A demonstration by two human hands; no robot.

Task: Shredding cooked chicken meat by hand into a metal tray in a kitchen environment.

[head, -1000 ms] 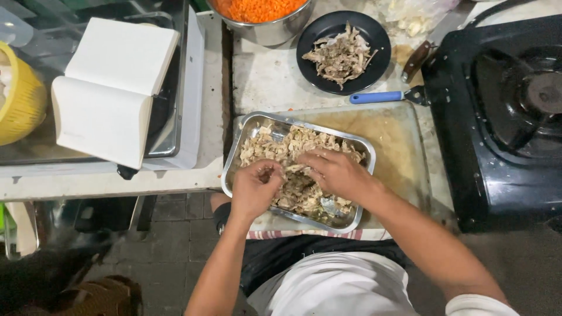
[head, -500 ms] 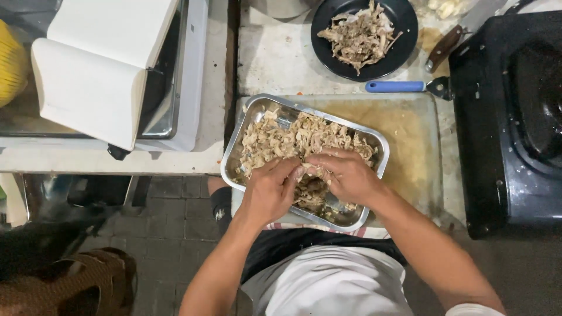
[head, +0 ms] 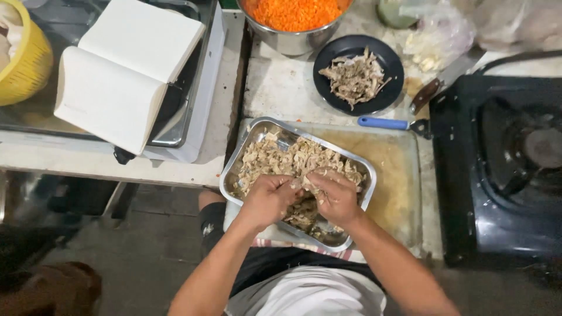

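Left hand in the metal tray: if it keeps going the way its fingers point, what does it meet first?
The left hand points up and right into the shredded pale meat in the rectangular metal tray; likely it meets the right hand almost at once, though depth is unclear.

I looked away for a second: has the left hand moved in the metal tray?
Yes. The left hand has shifted from the near-left part of the metal tray toward its middle, and now meets the right hand over the shredded meat.

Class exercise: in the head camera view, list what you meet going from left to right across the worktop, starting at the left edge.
Yellow basket → open white book → metal tray of shredded meat, with the left hand and right hand in it → black plate of scraps → black gas stove.
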